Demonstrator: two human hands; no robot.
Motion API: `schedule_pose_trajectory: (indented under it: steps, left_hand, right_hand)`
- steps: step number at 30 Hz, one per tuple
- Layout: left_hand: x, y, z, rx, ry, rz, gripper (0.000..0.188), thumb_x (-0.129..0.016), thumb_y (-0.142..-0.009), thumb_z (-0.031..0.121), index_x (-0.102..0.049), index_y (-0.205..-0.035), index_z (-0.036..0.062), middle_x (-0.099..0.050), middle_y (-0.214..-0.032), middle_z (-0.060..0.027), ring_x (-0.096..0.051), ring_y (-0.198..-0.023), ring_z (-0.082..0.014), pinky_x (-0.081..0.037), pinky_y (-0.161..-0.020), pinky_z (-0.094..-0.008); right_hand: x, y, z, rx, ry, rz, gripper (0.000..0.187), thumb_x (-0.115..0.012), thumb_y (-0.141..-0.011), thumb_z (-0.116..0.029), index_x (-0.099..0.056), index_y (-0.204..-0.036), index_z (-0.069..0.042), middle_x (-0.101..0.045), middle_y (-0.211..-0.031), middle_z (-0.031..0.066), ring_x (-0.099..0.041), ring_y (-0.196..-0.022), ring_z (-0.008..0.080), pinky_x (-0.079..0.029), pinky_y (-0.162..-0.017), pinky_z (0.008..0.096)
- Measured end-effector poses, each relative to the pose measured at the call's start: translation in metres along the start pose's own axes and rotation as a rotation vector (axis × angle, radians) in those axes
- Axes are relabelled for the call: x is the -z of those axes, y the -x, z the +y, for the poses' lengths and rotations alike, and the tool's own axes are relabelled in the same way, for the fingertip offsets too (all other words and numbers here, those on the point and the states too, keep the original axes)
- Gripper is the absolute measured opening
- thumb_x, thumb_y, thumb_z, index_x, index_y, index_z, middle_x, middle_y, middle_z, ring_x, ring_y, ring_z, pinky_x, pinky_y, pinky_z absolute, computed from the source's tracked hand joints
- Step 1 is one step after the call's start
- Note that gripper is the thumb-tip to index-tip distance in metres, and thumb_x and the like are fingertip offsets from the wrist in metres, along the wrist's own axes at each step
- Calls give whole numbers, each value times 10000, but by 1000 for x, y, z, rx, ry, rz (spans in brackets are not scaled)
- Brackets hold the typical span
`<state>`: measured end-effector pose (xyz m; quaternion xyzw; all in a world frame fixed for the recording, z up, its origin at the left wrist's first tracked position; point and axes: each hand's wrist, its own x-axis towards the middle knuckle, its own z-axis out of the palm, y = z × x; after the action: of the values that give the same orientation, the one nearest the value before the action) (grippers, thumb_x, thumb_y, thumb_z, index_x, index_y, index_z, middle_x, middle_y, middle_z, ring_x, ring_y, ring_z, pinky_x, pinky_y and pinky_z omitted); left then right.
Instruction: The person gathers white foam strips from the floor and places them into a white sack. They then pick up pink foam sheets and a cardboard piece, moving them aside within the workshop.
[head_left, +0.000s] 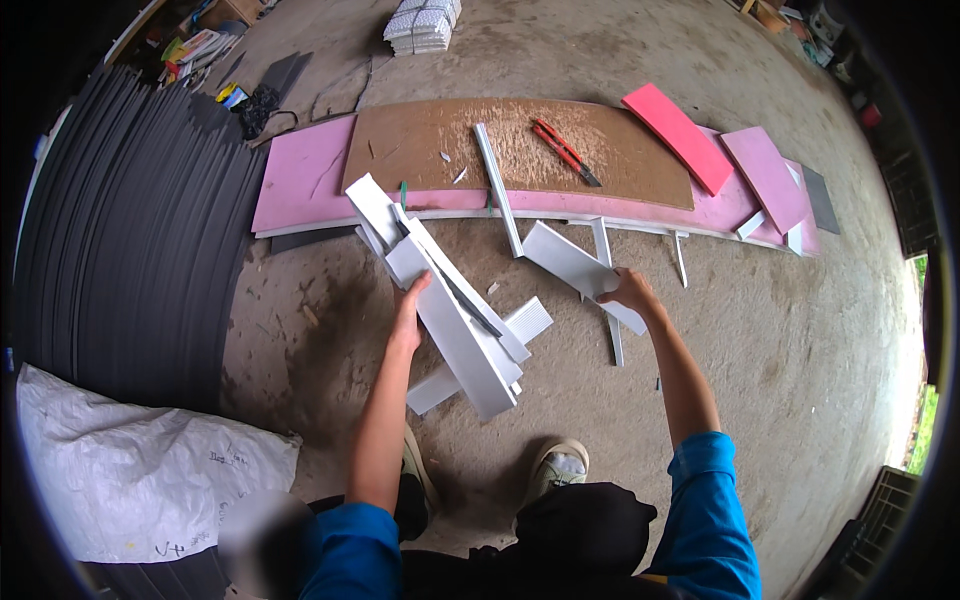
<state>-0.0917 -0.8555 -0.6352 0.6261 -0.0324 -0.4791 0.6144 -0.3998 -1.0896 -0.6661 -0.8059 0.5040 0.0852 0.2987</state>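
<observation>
My left hand [408,308] is closed around a bundle of white strip offcuts [462,345], which slants over the floor in front of my feet. Between the pale pieces a dark strip shows. To the right, my right hand [628,290] grips the near end of a flat white strip [568,259]. Its thumb lies on the upper face; the fingers underneath are hidden. A narrow white channel strip [494,180] leans across the edge of the brown board [420,135]. Under the held bundle, a ribbed white piece [529,319] sticks out.
An orange-red utility knife [562,150] rests on the chip-strewn brown board, above a pink foam board [295,180]. Pink-red [682,140] and pale pink [768,182] slabs lie right. Dark strips [130,240] fill the left, behind a white sack [150,465]. A tied white stack [422,25] stands far back.
</observation>
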Motion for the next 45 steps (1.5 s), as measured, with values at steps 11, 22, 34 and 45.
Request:
schedule_pose_trajectory:
  steps: [11,22,34,45]
  left_hand:
    - [-9,-3,-7,-23,28,-89,691,-735,-638,279,-382,-1190,57,-514,-1019,-75,-493,-973,-184,-404,-840,-339]
    - [-59,20,9,-133,21,-186,621,-741,-631,310,-477,-1111,17,-550,-1008,-76,-522,-937,-177,-403,-833,-332]
    - [-102,17,123,-229,95,-375,558,-684,-701,283,-458,-1138,19,-565,-1016,-79,-529,-968,-162,-402,-860,-313]
    - [-22,218,364,-258,132,-149,785,-736,-656,187,-264,-1257,9,-479,-1136,-135,-478,-1066,-219,-379,-927,-345]
  right_hand:
    - [-35,52,-34,19,92,-6,661,-807,-518,-242,-506,-1077,-57,-545,-1023,153,-518,-995,307,-433,-824,396]
    - [94,72,-80,72,-824,-63,524,-715,-671,-289,-539,-1056,19,-617,-893,123,-602,-764,195,-479,-686,305]
    - [124,62,-239,211,-1020,-289,593,-652,-721,-291,-445,-1149,65,-562,-999,137,-556,-870,184,-445,-760,290]
    - [273,193,-447,331,-994,-605,684,-671,-750,-253,-314,-1266,17,-473,-1155,134,-440,-1079,206,-354,-916,313]
